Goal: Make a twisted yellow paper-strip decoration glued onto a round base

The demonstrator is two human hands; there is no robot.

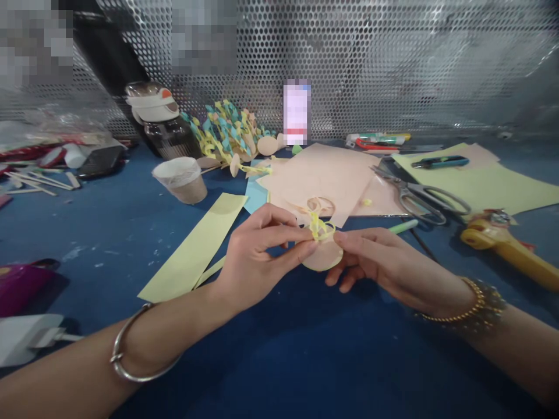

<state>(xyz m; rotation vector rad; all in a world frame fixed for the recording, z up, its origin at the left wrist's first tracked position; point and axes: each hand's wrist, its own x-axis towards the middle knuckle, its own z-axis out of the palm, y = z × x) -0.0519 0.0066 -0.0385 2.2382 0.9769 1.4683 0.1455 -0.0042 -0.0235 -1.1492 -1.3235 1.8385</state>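
A round pink paper piece (324, 257) with a pale yellow edge is held between my two hands above the blue table. My left hand (264, 250) pinches a curled yellow paper strip (315, 224) at the top left of the round piece. The thumb and forefinger of my right hand (378, 253) touch its right edge by a loop of the strip, and the other fingers curl below. Just beyond my hands lie pink paper sheets (321, 174). A yellow-green paper strip (196, 244) lies left of my left hand.
Scissors (419, 198), a yellow-handled tool (510, 247) and a cutter (441, 162) lie at the right. A paper cup (181, 180), a dark bottle (163, 125) and a curly paper bunch (231, 131) stand at the back left. A phone (297, 113) leans against the perforated metal panel.
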